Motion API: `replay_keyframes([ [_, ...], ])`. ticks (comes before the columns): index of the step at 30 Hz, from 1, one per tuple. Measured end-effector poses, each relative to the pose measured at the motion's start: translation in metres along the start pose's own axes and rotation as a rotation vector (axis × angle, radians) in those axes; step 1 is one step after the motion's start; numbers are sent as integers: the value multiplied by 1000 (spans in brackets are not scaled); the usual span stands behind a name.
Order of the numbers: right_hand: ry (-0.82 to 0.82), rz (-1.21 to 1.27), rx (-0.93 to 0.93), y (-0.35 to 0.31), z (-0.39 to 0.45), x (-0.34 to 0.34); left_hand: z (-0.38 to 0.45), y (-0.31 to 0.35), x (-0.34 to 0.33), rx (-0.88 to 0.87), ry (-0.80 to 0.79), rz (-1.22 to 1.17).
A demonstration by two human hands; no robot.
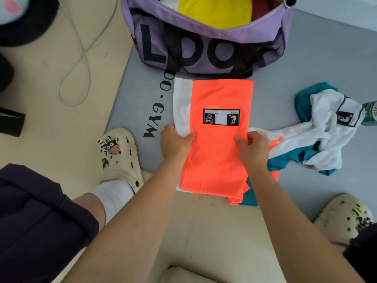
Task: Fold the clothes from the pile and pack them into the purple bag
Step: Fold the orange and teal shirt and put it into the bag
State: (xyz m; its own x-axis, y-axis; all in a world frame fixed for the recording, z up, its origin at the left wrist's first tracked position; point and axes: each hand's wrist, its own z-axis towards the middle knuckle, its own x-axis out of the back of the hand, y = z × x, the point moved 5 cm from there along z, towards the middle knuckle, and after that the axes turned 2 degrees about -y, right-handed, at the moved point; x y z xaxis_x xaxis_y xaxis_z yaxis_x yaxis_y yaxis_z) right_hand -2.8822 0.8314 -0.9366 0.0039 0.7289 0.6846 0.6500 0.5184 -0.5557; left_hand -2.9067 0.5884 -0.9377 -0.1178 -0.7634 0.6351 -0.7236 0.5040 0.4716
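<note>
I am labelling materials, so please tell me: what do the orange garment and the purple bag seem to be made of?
Folded orange and white garment: probably thin synthetic sports fabric; smooth, matte, lies flat. Purple duffel bag: likely woven nylon or polyester; slight sheen, soft creases.

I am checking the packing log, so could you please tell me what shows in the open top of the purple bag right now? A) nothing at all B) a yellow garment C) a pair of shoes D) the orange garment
B: a yellow garment shows through the open top of the purple bag, while the orange garment lies on the grey mat, held by both hands.
</note>
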Motion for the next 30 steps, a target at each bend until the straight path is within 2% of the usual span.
replay_keyframes([
  [5,-44,18,-8,5,2,3,-8,14,-19,-33,-76,115],
  [9,-62,14,-18,6,1,2,-6,14,-22,49,-160,15],
  [15,-79,30,-14,6,3,5,-9,14,-20,-63,-183,-197],
  [17,-84,30,-39,4,4,6,-7,10,-16,-29,-223,-306],
  [20,-124,-14,-80,-1,9,9,0,2,-11,98,-389,-443],
  [23,-178,-49,-113,-4,13,14,2,0,-7,150,-551,-473],
  [25,-177,50,-135,0,13,19,3,0,-5,164,-624,-580],
  [27,-213,299,-188,8,9,23,6,0,-1,159,-678,-681],
  [30,-369,709,-226,15,2,22,6,1,3,114,-715,-724],
])
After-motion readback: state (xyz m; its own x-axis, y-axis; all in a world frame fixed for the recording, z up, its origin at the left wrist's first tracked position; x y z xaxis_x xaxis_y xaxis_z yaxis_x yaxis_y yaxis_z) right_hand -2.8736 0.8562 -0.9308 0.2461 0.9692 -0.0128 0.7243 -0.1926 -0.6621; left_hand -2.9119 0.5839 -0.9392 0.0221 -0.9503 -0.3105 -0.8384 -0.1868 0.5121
